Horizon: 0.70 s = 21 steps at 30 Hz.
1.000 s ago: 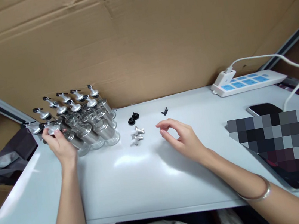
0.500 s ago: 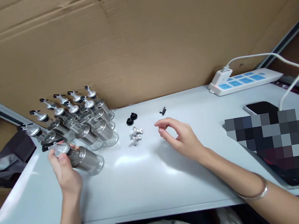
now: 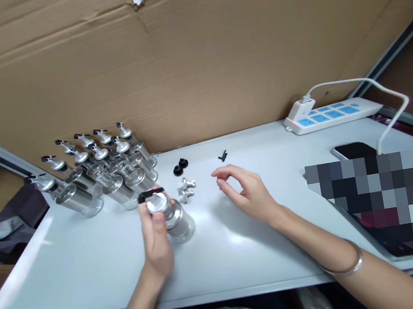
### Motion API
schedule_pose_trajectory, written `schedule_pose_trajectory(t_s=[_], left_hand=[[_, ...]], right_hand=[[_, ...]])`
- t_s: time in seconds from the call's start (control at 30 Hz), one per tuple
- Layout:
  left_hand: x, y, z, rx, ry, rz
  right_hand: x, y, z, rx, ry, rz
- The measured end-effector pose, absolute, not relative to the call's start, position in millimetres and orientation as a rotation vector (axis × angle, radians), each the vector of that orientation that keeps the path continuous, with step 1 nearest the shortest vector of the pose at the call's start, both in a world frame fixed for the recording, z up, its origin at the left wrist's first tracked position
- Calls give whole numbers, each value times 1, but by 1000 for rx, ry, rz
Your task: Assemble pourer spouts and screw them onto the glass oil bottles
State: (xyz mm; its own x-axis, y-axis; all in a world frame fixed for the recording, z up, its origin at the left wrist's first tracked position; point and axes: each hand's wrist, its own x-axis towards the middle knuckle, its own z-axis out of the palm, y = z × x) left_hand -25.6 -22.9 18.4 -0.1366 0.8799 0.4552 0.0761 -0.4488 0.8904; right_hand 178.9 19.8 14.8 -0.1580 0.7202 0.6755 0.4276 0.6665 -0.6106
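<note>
My left hand (image 3: 158, 248) is closed around the neck of a glass oil bottle (image 3: 180, 224) with a metal sleeve, a silver pour-spout cap and a black flip lid. The bottle is at the middle-left of the table, its base toward the right. My right hand (image 3: 247, 192) is held over the table with fingers curved, thumb and index slightly apart and nothing between them. Between the hands are silver pour spouts (image 3: 186, 189). Black stoppers (image 3: 180, 167) lie behind them, and small black lid pieces (image 3: 223, 156) lie beyond my right fingertips.
Several capped oil bottles (image 3: 113, 187) stand grouped at the back left of the white table (image 3: 216, 268). A power strip (image 3: 335, 114) with a plugged-in charger (image 3: 301, 108) and white cable is at the back right. A phone (image 3: 355, 150) lies nearer, and cardboard (image 3: 195, 62) walls the back.
My left hand has carried the oil bottle rightward, away from the grouped bottles toward the middle of the table. The right hand has kept nearly the same place and pose.
</note>
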Motion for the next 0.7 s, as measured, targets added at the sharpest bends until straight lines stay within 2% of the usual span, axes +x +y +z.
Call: schedule_pose_trajectory(t_s=[0.33,0.53,0.7], left_hand=[[33,-16,33,1642,731,1101],[36,-9,38,1555,638,950],[38,-13,35,1564,626,1000]], right_hand=[[180,11,17,-694,-1652,209],[181,9,21,-565,-1725,238],[180,7,29,-449,-1801,245]])
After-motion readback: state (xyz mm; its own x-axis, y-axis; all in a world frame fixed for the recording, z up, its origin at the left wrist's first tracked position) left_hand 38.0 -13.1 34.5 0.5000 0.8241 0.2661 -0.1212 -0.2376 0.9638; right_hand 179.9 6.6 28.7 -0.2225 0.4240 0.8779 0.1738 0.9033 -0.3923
